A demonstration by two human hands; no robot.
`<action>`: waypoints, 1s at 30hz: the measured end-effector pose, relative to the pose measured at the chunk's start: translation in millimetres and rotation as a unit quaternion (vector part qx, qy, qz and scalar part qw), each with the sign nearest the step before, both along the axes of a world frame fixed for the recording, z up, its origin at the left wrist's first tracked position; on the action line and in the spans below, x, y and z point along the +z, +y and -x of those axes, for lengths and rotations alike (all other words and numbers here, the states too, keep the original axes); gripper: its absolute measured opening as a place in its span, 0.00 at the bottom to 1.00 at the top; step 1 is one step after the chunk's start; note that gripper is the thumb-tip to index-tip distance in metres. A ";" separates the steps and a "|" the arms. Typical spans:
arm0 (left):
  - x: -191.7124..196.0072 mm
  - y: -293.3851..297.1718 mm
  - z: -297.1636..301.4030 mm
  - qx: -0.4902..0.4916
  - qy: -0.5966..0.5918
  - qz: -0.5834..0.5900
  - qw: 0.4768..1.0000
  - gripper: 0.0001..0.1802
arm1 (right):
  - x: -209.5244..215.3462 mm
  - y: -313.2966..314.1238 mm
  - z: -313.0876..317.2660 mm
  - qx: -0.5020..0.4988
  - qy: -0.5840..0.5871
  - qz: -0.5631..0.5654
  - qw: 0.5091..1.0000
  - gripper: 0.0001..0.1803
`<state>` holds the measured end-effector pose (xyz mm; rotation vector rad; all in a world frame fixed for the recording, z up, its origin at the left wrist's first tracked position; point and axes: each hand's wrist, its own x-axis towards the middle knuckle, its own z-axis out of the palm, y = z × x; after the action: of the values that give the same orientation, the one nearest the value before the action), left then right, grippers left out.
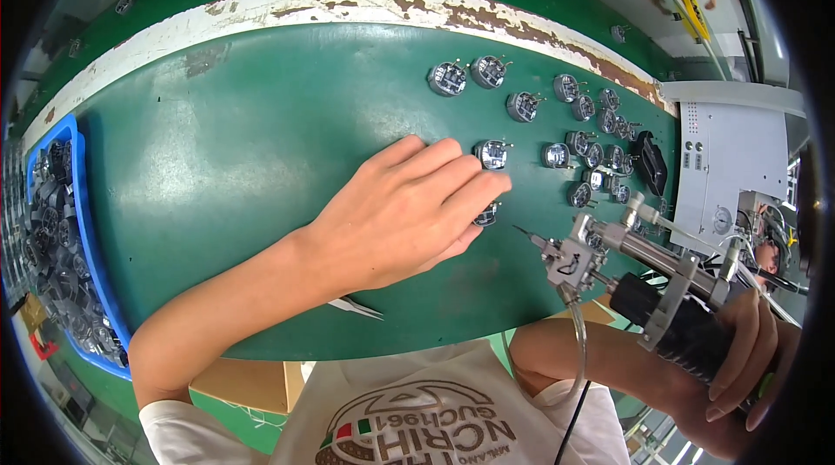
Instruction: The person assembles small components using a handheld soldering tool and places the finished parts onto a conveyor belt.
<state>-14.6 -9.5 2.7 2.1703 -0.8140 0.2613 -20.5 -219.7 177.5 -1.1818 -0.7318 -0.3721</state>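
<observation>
My left hand (404, 208) is bent over the green table. Between its forefinger and thumb shows a small round grey part (485, 216), partly hidden by the fingers. Just beyond the fingertips lies another round grey part (492, 153) with metal pins. At the lower right my right hand (750, 361) is wrapped round the black body of a dispensing valve (648, 304). Its thin needle tip points left toward the left hand, apart from the part there. A clear hose hangs from the valve's metal head.
Several similar round parts (523, 107) are scattered at the right beside a black object (651, 164). A grey control box (715, 169) stands at the right edge. Pointed tweezers (355, 307) lie near the front edge. A blue bin (97, 291) of dark parts is at left.
</observation>
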 end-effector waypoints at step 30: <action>-5.7 -0.2 0.4 -0.015 -0.018 -0.024 0.999 0.21 | -16.0 14.5 -9.7 0.063 0.018 -0.029 0.997 0.15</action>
<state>-14.9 -9.7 -3.0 2.2014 -0.8809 0.2693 -10.8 -205.2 161.5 -1.0807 -0.7547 -0.2646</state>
